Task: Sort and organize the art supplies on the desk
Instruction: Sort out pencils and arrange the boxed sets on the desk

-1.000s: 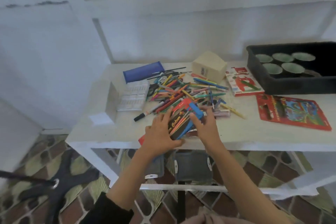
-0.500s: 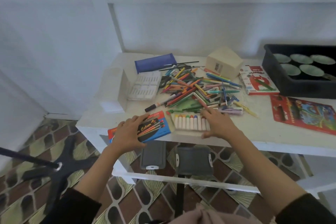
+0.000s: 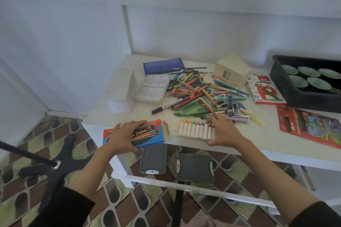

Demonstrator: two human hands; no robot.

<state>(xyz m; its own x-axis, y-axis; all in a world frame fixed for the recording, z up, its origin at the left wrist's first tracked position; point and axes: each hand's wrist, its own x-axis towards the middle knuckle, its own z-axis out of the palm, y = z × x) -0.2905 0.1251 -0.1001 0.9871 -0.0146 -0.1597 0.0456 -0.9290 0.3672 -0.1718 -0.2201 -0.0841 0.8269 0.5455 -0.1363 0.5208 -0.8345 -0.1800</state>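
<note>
Plainly, the crayon tray (image 3: 196,131) at the near edge of the table (image 3: 258,140) looks light and flimsy, a thin plastic insert whose loose sticks would likely roll out if tipped, so it is best taken by both short ends and kept level. The right hand (image 3: 224,131) lies over the tray's right end, fingers spread flat toward the heap of pens and pencils (image 3: 203,96), thumb at the near edge (a resting touch, not a grip). Just left, the cardboard box (image 3: 136,134) seems stiff and light. The left hand (image 3: 122,135) covers it, fingers half open, thumb hooked round its near edge.
</note>
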